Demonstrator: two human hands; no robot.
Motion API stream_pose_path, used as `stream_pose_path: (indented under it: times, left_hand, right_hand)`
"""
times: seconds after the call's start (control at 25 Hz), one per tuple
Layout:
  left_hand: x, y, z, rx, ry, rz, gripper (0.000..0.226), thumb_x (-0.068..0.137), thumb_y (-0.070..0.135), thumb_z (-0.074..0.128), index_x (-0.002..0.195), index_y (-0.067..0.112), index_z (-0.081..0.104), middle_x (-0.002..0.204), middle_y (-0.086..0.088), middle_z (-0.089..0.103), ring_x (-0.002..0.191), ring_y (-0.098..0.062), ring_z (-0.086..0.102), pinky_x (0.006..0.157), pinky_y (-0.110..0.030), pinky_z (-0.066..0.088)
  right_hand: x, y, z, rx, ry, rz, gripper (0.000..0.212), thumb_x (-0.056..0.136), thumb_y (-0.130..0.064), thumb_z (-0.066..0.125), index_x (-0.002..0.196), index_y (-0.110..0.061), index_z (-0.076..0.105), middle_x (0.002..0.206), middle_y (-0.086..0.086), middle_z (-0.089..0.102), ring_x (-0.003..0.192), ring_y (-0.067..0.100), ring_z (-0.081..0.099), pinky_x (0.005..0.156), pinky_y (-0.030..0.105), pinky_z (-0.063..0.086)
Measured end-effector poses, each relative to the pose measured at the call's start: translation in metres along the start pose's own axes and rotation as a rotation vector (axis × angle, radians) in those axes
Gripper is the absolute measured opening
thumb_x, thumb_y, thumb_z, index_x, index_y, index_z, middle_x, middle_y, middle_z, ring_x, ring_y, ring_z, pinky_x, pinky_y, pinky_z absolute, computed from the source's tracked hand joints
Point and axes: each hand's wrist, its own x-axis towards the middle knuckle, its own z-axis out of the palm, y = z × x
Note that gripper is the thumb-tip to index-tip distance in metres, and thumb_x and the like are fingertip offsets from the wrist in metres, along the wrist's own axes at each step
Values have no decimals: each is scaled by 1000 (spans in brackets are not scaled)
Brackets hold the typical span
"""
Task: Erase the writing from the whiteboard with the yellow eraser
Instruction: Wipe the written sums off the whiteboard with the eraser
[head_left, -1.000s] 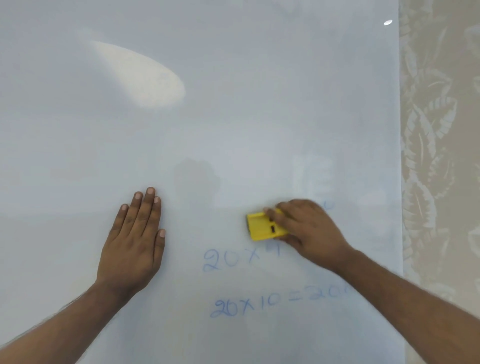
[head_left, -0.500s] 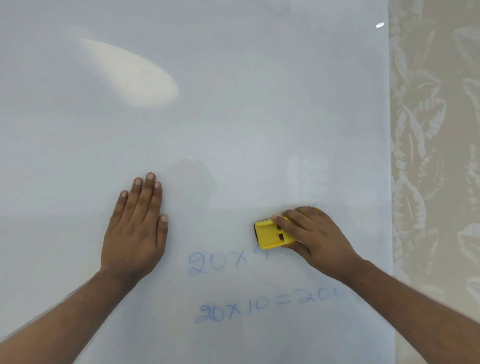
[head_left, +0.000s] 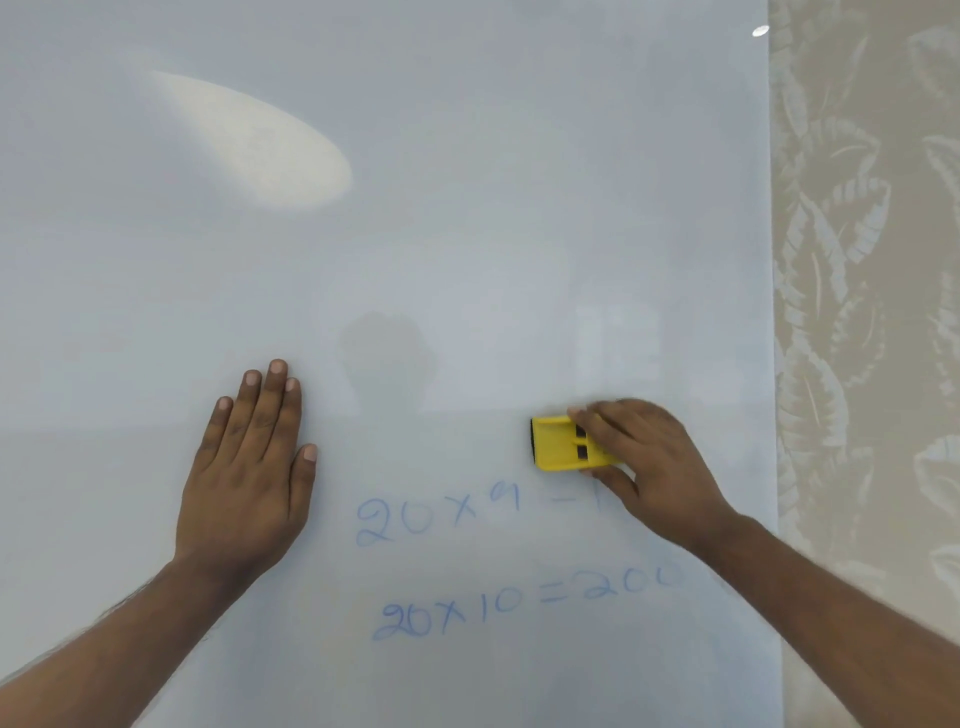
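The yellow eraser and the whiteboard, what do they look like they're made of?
Yellow eraser: apparently hard moulded plastic, matte, with a dark pad, perhaps felt, at its edge. Whiteboard: glossy smooth surface, perhaps glass or coated board; it mirrors a light.

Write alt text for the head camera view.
A person's right hand grips a yellow eraser against a whiteboard, just above two lines of blue writing. The left hand rests flat on the board, left of the writing. Leaf-patterned wallpaper shows at the right edge.
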Motion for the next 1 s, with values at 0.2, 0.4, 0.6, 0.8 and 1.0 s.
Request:
stream_pose_path:
  times: [0.2,0.4,0.6,0.8,1.0]
  left_hand:
    - [-6,-1,1,7,-7,10,64,103,32,27,159,2,19,169,-12,16,158,-27,12,129,-45,10]
    - [-11,0,3,4,-20,1,65,103,34,27,160,4,17,170,-10,13,158,-27,10,129,-46,9]
    - [-18,1,4,11,-15,12,65,103,34,29,159,3,19,170,-12,15,158,-29,13,128,-48,11]
    - [-21,0,5,18,-16,17,65,103,34,27,159,2,21,169,-13,17,157,-30,14,128,-49,13]
    - [-23,0,7,16,-8,16,65,103,34,28,160,3,19,170,-11,15,158,-29,13,128,-49,13]
  right_hand:
    - [-34,24,-11,-37,-61,4,49,94,-42,50,139,-22,49,128,1,59,115,27,55,101,37,40]
    - [1,30,-18,29,82,188,54,89,-38,58,139,-19,50,126,0,60,112,23,56,96,36,43]
    - [-37,12,2,12,1,26,49,94,-40,52,138,-18,52,129,3,60,114,27,55,99,40,42]
    - [-76,26,2,1,-61,44,48,93,-43,52,137,-25,48,127,0,60,115,25,55,100,38,41]
    - [-36,34,-8,66,60,187,52,88,-36,62,137,-21,52,125,0,61,113,24,58,93,43,46]
